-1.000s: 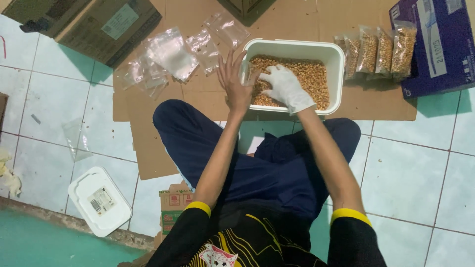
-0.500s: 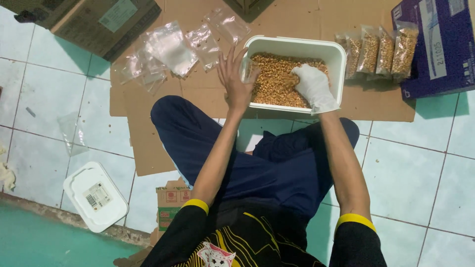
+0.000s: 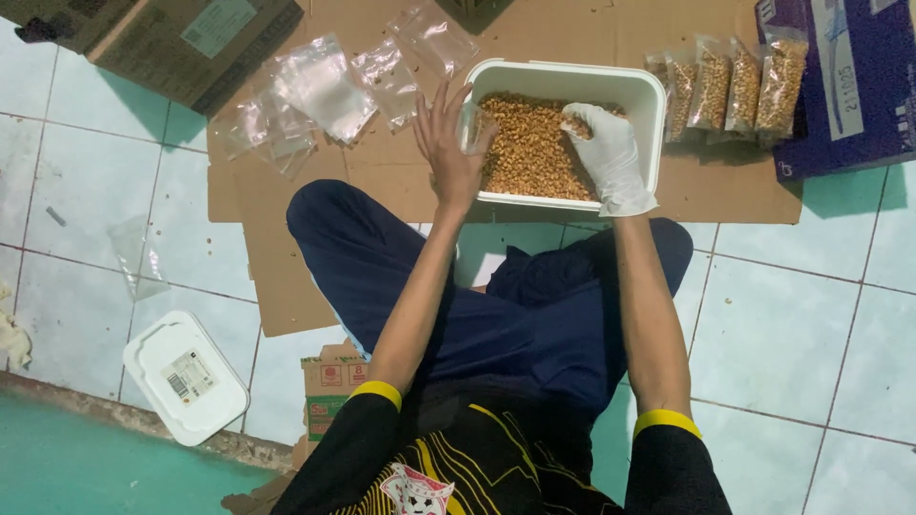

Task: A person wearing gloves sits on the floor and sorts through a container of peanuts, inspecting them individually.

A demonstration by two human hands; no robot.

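Note:
A white rectangular tub [image 3: 645, 92] full of golden-brown roasted nuts [image 3: 525, 153] sits on flattened cardboard [image 3: 382, 181] in front of my crossed legs. My left hand [image 3: 450, 153] is bare and rests at the tub's left rim, holding a small clear plastic bag [image 3: 473, 124] open over the edge. My right hand [image 3: 611, 153] wears a white glove and is down in the nuts, its fingers curled around a handful near the tub's far right side.
Several empty clear bags [image 3: 324, 86] lie on the cardboard to the left. Filled bags of nuts [image 3: 730, 86] lean against a purple box [image 3: 849, 86] at the right. A brown carton [image 3: 172, 38] stands at the far left. A white lid [image 3: 186, 377] lies on the tiles.
My gloved right hand moved from the tub's left-middle over to its right side and dug into the nuts. My left hand stayed at the left rim with the bag.

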